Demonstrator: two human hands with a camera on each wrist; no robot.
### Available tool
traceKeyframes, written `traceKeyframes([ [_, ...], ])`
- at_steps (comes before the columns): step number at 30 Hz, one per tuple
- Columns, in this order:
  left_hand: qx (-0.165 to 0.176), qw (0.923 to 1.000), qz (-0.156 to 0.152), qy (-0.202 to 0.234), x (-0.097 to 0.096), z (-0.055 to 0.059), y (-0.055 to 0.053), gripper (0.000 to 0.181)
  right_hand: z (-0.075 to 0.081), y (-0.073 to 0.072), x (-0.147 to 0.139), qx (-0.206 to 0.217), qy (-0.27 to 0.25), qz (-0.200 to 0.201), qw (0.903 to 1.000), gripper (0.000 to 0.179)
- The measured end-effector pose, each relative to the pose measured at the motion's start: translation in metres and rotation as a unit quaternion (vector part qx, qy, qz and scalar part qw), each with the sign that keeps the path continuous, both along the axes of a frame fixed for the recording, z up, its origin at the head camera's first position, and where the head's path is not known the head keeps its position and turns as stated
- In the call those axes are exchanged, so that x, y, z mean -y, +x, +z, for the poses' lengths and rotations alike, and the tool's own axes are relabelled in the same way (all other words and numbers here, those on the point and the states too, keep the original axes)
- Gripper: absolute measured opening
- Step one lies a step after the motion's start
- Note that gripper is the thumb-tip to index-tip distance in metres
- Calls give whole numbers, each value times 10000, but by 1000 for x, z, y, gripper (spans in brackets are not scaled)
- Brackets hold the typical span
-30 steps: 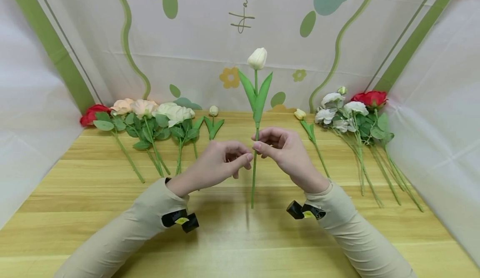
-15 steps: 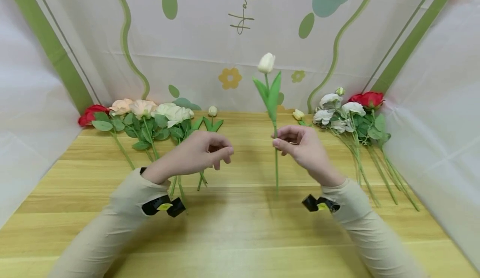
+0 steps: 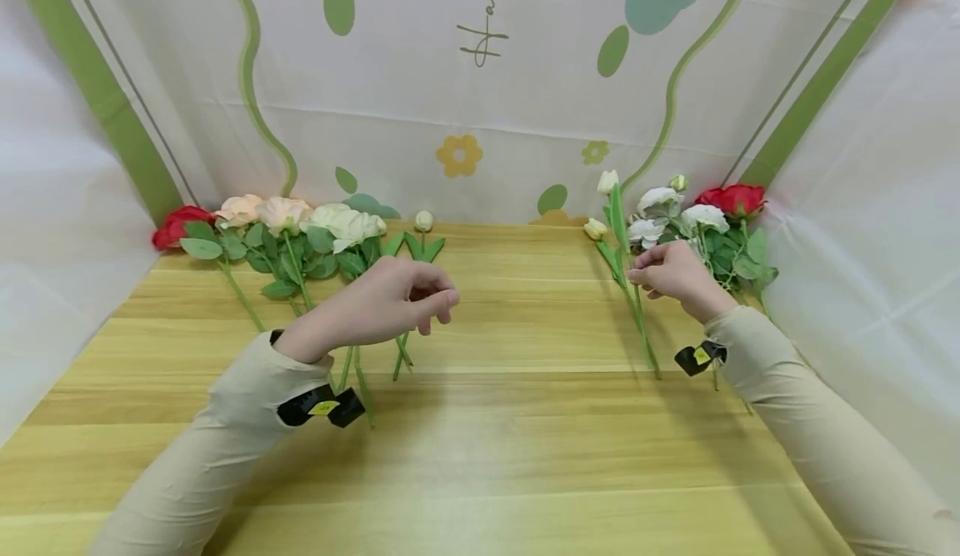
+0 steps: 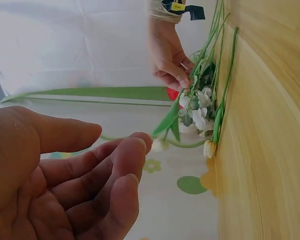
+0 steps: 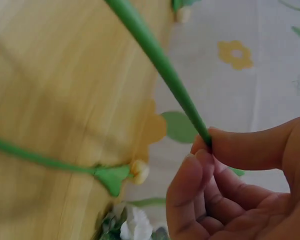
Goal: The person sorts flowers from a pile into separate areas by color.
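My right hand [image 3: 675,277] pinches the green stem [image 5: 165,75] of a white tulip [image 3: 608,182] between thumb and fingers. The tulip leans over the right side of the table, its bloom up and toward the back. Right beside it lies a second, yellowish-white tulip [image 3: 596,229], its leaves overlapped by the held one in the head view. My left hand [image 3: 397,302] hovers over the left-middle of the table, holding nothing. Its fingers [image 4: 125,160] are loosely bent with a gap to the thumb, as the left wrist view shows.
At the back right lie white flowers [image 3: 660,202] and a red flower [image 3: 731,199]. Along the back left are a red rose [image 3: 180,227], peach roses [image 3: 283,214], cream roses [image 3: 348,227] and another white tulip [image 3: 423,222]. A printed cloth [image 3: 420,56] hangs behind the wooden table [image 3: 480,456].
My right hand has carried the white tulip from the middle to the right, down beside the other tulip. My left hand has let the space between them widen, drawing back left.
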State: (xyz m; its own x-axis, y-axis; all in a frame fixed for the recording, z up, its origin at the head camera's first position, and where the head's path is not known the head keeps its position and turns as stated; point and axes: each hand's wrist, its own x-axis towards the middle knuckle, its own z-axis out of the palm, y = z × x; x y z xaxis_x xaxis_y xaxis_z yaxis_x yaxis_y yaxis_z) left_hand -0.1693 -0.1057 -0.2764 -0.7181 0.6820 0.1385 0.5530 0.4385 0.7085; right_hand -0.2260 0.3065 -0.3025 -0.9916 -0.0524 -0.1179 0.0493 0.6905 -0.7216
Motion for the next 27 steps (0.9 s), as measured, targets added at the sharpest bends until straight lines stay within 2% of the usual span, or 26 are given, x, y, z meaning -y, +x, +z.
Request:
traceKeyframes([
  [6,-9,9999,-94,-121,2,-3,-2,17,-8,-14,-10,-47,681,33,9977,16],
  [11,-69,9996,-147,-216,2,-4,-3,17,-10,-24,-10,-29,1060,134,9943,39],
  [17,-69,9994,-220,-255,3,-5,-3,18,-16,-35,-11,-30,1299,26,9915,31],
  [21,-50,9993,-213,-293,3,-4,-3,18,-19,-42,-9,217,1472,-42,9889,28],
  [27,9,9990,-201,-393,2,-4,-2,19,-24,-47,-5,553,1999,159,9781,26],
])
